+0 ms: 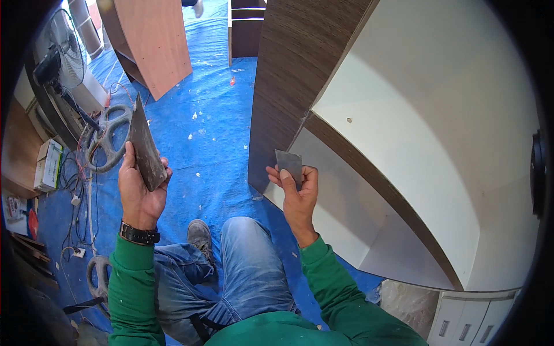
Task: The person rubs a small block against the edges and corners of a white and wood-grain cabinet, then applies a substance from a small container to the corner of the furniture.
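A dark, flat plate [148,155] is held in the left hand [140,199], its lower end set between the thumb, on the left, and the curled fingers, on the right. The grip is closed only partway about it; most of the plate stands out beyond the hand, tilted, toward the far side. Whether the palm is touched cannot be told.

A smaller grey plate [291,164] is pinched in the right hand [300,199]. The thumb is laid on its near face, while other fingers are seen past its left and right edges. Its upper part is left uncovered, beyond the thumb tip. The two plates are held well apart, above a blue sheet [216,127] spread on the floor.

On the right, a cabinet [421,150] with a white interior and a dark wood-grain panel [309,57] is seen. A fan [68,60] is placed far left, with a box [48,167] nearer.
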Demonstrator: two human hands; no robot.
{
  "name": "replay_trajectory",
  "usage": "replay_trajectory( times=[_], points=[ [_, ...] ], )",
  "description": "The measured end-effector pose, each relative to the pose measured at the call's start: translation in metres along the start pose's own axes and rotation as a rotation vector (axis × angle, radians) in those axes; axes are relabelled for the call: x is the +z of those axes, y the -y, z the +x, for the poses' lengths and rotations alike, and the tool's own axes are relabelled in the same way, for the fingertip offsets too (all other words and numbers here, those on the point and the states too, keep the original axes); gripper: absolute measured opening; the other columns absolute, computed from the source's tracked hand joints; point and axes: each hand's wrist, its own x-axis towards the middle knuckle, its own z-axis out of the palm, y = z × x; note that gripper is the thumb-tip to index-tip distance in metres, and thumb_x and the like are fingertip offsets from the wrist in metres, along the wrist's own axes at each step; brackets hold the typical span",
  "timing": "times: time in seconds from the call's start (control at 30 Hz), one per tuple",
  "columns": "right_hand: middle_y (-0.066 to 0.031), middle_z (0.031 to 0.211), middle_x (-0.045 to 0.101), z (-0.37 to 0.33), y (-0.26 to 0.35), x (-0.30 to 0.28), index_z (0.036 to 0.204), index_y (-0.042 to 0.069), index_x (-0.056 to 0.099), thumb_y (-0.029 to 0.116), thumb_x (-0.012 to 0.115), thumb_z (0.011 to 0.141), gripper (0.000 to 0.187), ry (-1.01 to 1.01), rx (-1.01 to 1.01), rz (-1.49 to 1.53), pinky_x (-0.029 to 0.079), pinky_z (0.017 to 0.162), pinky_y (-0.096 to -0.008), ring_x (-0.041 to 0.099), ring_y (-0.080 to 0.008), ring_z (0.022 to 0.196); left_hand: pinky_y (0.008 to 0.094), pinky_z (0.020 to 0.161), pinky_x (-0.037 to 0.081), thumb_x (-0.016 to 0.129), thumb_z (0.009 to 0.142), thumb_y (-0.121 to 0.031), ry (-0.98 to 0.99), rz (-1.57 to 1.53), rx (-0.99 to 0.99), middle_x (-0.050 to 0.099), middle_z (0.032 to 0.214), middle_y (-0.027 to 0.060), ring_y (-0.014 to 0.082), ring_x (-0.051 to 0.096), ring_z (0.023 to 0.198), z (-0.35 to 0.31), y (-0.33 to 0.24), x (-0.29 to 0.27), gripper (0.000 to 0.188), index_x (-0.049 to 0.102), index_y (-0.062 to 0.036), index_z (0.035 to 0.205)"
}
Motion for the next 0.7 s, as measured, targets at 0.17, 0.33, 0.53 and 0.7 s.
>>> replay_trajectory(
  times=[0.17, 0.33, 0.53, 0.7],
  points=[
    [-0.0219, 0.116, 0.063, 0.012, 0.027, 0.028, 0.116, -0.001, 0.039, 0.008, 0.057, 0.105, 0.023, -0.013, -0.076, 0.116, 0.06, 0.096, -0.0445, 0.072, -0.0337, 0.107, 0.0332, 0.064, 0.052, 0.046, 0.11, -0.045, 0.015, 0.006, 0.014, 0.056, 0.082, 0.0029, 0.0176, 0.059, 0.076, -0.005, -0.001, 0.007, 0.039, 0.055, -0.009, 0.099],
    [-0.0219, 0.115, 0.063, 0.004, 0.029, 0.028, 0.118, -0.001, 0.038, 0.01, 0.058, 0.105, 0.027, -0.065, -0.091, 0.144, 0.061, 0.093, -0.045, 0.073, -0.0333, 0.101, 0.0329, 0.063, 0.052, 0.046, 0.111, -0.044, 0.013, -0.022, 0.023, 0.057, 0.082, 0.0034, 0.0171, 0.06, 0.074, -0.008, -0.004, 0.008, 0.037, 0.058, -0.0089, 0.105],
    [-0.0183, 0.111, 0.067, -0.036, -0.001, -0.012, 0.121, -0.002, 0.045, 0.007, 0.059, 0.103, 0.025, -0.064, 0.138, -0.142, 0.061, 0.08, -0.0407, 0.074, -0.0272, 0.089, 0.037, 0.068, 0.055, 0.041, 0.112, -0.039, 0.542, -0.157, -0.032, 0.073, 0.114, 0.0043, 0.0196, 0.071, 0.095, 0.027, -0.014, -0.05, 0.035, 0.062, -0.0139, 0.126],
    [-0.0217, 0.11, 0.07, -0.056, -0.003, -0.037, 0.121, -0.004, 0.048, 0.005, 0.057, 0.102, 0.023, 0.031, 0.212, -0.237, 0.062, 0.077, -0.0388, 0.075, -0.0269, 0.086, 0.0268, 0.075, 0.059, 0.068, 0.101, -0.022, 0.635, 0.069, 0.093, 0.069, 0.116, 0.0104, 0.0189, 0.07, 0.1, 0.025, -0.017, -0.041, 0.036, 0.058, -0.0035, 0.13]
  ],
)
